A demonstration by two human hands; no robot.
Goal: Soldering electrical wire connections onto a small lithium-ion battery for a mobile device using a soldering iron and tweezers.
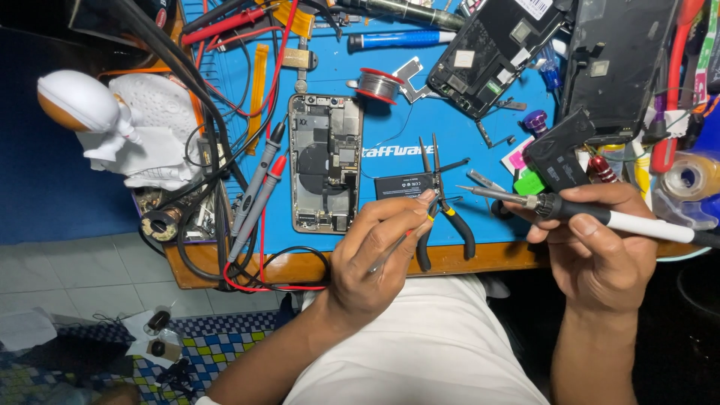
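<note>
- A thin metal tool (pixel 390 251) is pinched in the left hand (pixel 375 259), over the table (pixel 450 259) edge.
- A soldering iron (pixel 600 217) is gripped in the closed right hand (pixel 592 247); its long axis runs left, tip toward the small black battery (pixel 403 185).
- The battery lies just above the left fingertips, nearer that hand.

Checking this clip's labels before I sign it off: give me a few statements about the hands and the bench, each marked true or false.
1. The right hand holds a soldering iron with its tip pointing left. True.
2. The left hand is empty. False: it pinches thin tweezers between its fingers.
3. An opened phone lies on the blue mat with its insides showing. True.
4. The pliers are gripped in the right hand. False: they lie on the mat between the two hands.
5. A spool of solder wire sits on the mat above the phone's right side. True.
</note>
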